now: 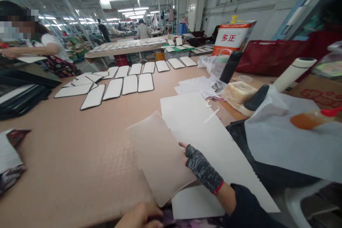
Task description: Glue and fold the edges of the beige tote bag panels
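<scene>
A thin beige sheet with rounded corners lies at a slant over a large white sheet; its lower edge is raised and its left side is blurred. My right hand, in a dark grey fingerless glove with a red cuff, is closed at the sheet's right edge, index finger stretched along it. Bare and partly cut off by the frame, my left hand is at the table's front edge beside the sheet's lower corner. Its fingers are curled, and what they hold is hidden. A smaller white piece shows below the beige sheet.
White dark-edged panels lie in rows across the table. At left are a dark stack and a person. Bottles, including a white flask, a tin and loose paper crowd the right side.
</scene>
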`<state>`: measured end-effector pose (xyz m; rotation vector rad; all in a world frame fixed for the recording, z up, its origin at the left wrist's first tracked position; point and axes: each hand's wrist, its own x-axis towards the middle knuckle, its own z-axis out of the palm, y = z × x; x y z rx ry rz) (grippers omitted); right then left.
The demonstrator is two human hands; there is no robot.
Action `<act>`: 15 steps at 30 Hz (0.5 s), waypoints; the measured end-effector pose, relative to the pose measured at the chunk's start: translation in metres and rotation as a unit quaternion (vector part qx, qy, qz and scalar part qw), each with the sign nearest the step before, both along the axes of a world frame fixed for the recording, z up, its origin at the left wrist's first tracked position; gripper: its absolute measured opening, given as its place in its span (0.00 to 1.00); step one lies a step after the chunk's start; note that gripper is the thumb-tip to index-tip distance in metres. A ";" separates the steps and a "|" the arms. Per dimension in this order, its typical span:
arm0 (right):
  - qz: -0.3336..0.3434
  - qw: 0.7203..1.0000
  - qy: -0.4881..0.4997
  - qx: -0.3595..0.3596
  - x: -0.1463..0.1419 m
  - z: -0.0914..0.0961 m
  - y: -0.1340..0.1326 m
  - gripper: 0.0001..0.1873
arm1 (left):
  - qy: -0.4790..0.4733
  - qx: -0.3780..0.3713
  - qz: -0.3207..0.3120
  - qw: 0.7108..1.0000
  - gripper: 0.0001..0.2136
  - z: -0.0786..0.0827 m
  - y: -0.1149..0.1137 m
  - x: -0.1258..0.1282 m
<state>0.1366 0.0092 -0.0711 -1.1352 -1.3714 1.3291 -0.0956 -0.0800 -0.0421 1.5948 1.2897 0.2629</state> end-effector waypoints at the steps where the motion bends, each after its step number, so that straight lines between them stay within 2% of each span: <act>1: -0.009 0.999 -0.022 0.024 0.002 0.001 -0.005 0.26 | 0.037 0.045 -0.025 0.998 0.06 0.011 0.004 0.001; 3: -0.029 0.995 -0.066 0.076 0.005 0.004 -0.015 0.24 | 0.073 0.174 -0.004 0.982 0.09 0.031 0.018 0.004; 6: -0.050 0.983 -0.119 0.133 0.011 0.009 -0.026 0.23 | 0.072 0.379 0.033 0.922 0.10 0.054 0.045 0.014; 8: -0.057 0.977 -0.135 0.154 0.017 0.013 -0.030 0.22 | 0.070 0.448 0.025 0.891 0.10 0.064 0.060 0.024; 10: -0.053 0.977 -0.127 0.161 0.022 0.018 -0.031 0.21 | 0.073 0.456 0.024 0.887 0.09 0.069 0.071 0.037; 13: -0.016 0.989 -0.085 0.123 0.027 0.024 -0.031 0.19 | 0.069 0.374 0.043 0.924 0.08 0.064 0.077 0.058; 15: 0.058 0.995 -0.038 0.065 0.027 0.028 -0.028 0.17 | 0.055 0.310 0.067 0.947 0.10 0.055 0.075 0.069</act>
